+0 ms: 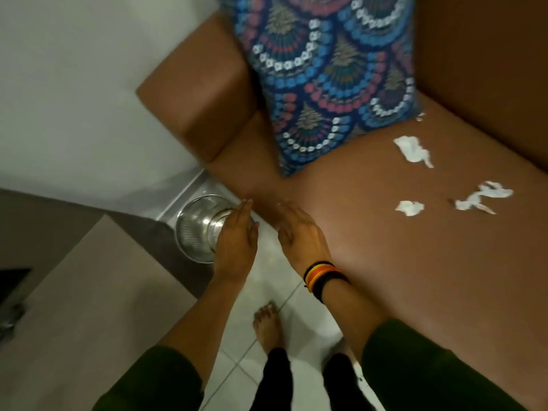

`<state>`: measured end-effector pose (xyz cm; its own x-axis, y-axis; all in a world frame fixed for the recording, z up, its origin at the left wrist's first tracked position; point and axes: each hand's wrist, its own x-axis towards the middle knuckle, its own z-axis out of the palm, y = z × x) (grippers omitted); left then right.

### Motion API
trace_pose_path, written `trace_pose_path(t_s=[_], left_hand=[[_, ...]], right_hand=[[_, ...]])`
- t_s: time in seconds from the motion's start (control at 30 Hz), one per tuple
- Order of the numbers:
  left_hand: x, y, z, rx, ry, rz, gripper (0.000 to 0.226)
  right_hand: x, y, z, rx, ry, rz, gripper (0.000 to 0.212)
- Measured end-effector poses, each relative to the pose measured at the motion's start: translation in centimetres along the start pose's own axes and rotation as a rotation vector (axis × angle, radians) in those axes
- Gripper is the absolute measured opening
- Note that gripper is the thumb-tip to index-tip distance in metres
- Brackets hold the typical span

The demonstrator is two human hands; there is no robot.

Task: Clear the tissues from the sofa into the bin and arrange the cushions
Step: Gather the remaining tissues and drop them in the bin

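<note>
A shiny metal bin (194, 229) stands on the floor by the sofa's left armrest. My left hand (235, 241) hovers over the bin's right rim, flat, fingers together, holding nothing. My right hand (299, 232) is beside it at the sofa's front edge, fingers extended and empty. On the brown sofa seat (385, 262) lie three crumpled white tissues: one near the cushion (413, 151), a small one (410, 208) and a twisted one (480, 200). A blue, pink and white patterned cushion (329, 72) leans in the sofa's left corner.
The brown armrest (195, 93) rises behind the bin. A low beige ledge (89, 292) runs along the left. My bare foot (268, 327) stands on the white tiled floor (296, 307) between ledge and sofa. A tiny tissue scrap (420, 117) lies at the cushion's corner.
</note>
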<state>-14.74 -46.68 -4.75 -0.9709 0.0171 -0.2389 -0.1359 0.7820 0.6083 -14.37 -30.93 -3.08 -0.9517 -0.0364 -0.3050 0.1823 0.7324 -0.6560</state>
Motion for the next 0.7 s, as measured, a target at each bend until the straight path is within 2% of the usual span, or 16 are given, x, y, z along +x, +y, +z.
trace_pose_path(t_s=[0.13,0.27,0.37,0.47,0.57,0.7], left_hand=[[-1.5,9.2,3.9,-0.04,-0.061,0.184,0.049],[-1.0,17.4,9.0,0.096,-0.25,0.321,0.053],[0.2,21.6,12.9,0.233,-0.278,0.451,0.054],[1.3,23.5,16.5,0.293,-0.292,0.466,0.055],[2.5,23.8,19.0,0.41,-0.325,0.478,0.06],[3.5,24.0,21.3,0.47,-0.421,0.418,0.057]], right_hand=[[-3.5,4.7,-8.7,0.018,0.117,0.104,0.058],[-5.8,12.5,-15.6,-0.011,0.253,0.223,0.048],[-6.4,18.4,-19.3,-0.023,0.318,0.285,0.05],[-5.7,23.1,-21.7,-0.111,0.294,0.264,0.055],[-4.0,26.4,-22.6,-0.339,0.22,0.249,0.062],[-2.3,28.5,-22.9,-0.49,0.083,0.264,0.039]])
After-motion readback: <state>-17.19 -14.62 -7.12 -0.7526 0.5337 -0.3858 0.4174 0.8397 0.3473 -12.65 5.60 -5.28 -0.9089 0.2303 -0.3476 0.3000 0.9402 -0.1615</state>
